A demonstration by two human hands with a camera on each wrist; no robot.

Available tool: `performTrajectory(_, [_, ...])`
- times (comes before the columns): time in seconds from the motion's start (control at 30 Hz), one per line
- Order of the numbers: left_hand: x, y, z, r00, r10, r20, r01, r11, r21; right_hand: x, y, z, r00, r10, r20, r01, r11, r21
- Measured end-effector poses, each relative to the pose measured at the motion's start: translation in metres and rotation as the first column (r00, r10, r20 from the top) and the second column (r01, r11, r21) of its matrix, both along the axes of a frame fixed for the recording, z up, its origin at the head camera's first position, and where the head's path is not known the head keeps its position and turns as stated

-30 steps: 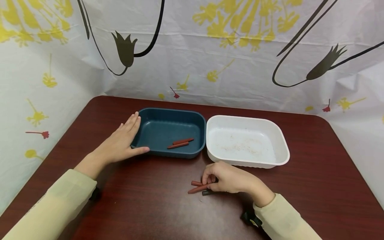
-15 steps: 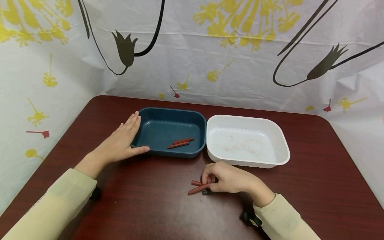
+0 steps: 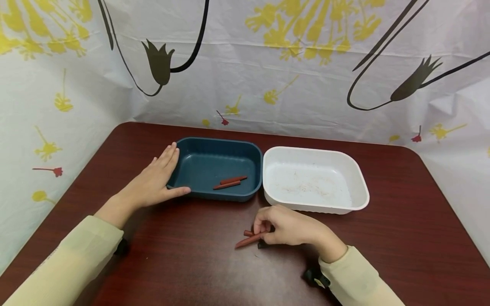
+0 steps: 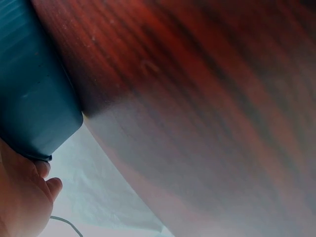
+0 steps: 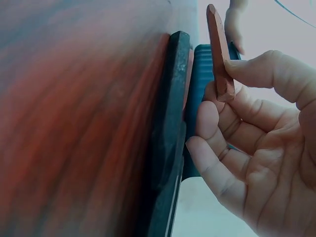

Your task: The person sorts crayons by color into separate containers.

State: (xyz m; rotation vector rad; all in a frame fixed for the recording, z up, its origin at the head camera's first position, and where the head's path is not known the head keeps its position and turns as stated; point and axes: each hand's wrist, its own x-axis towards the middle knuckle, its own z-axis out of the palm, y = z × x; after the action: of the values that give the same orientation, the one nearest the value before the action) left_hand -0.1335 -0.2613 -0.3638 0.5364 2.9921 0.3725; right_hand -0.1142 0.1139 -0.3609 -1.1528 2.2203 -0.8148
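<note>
In the head view, my right hand (image 3: 292, 225) pinches a reddish-brown crayon (image 3: 246, 241) between thumb and fingers, its pointed end toward the left. The right wrist view shows this crayon (image 5: 217, 49) held off the table, its blunt end at the fingertips. Under that hand lie another reddish-brown crayon (image 3: 248, 233) and a black crayon (image 3: 262, 245), both partly hidden. My left hand (image 3: 153, 182) rests with straight fingers against the left side of the dark blue bin (image 3: 199, 168), thumb over the front rim. Two reddish-brown crayons (image 3: 232, 180) lie inside the bin.
A white bin (image 3: 317, 208) with brownish specks on its floor stands just right of the blue one. Both sit on a dark red wooden table (image 3: 183, 255). A white curtain with printed flowers (image 3: 229, 63) hangs behind and at the sides.
My right hand has shifted slightly left with the pinched crayon, drawing it away from the ones beneath. The left hand and both bins stay in place.
</note>
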Motion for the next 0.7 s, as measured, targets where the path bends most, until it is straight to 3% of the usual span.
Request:
performTrajectory(0.17, [0.000, 0.000, 0.000, 1.000, 0.005, -0.002, -0.005, 1.000, 0.011, -0.001, -0.005, 0.001, 1.000, -0.001, 0.021, 0.002, 1.000, -0.014])
performTrajectory(0.7, [-0.001, -0.001, -0.001, 1.000, 0.000, 0.006, 0.000, 1.000, 0.017, -0.004, -0.026, 0.010, 1.000, 0.021, -0.023, -0.022, 0.999, -0.043])
